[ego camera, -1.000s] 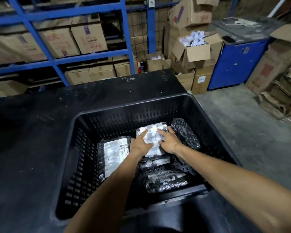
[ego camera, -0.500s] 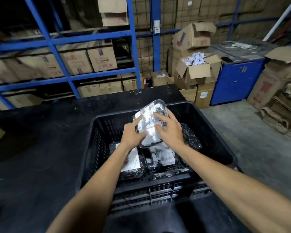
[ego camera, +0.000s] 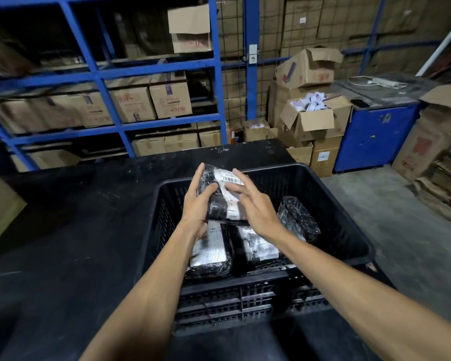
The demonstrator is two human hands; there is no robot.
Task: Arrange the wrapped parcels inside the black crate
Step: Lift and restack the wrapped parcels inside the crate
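Note:
A black slatted crate (ego camera: 344, 230) stands on a black table. My left hand (ego camera: 197, 207) grips a black wrapped parcel with a white barcode label (ego camera: 220, 194), held upright above the crate's middle. My right hand (ego camera: 253, 207) is beside it with fingers spread, fingertips touching the label side. Three more wrapped parcels lie on the crate floor: one with a white label at the left (ego camera: 210, 252), one in the middle (ego camera: 258, 246), and a dark one leaning at the right (ego camera: 298, 220).
The black table (ego camera: 63, 243) spreads to the left and behind the crate. Blue shelving (ego camera: 110, 76) with cardboard boxes fills the back. An open box of papers (ego camera: 313, 115) and a blue cabinet (ego camera: 375, 136) stand at right on the concrete floor.
The parcel was lifted off the crate floor by both hands and turned upright. My right hand has loosened and spread its fingers. The view has tilted up.

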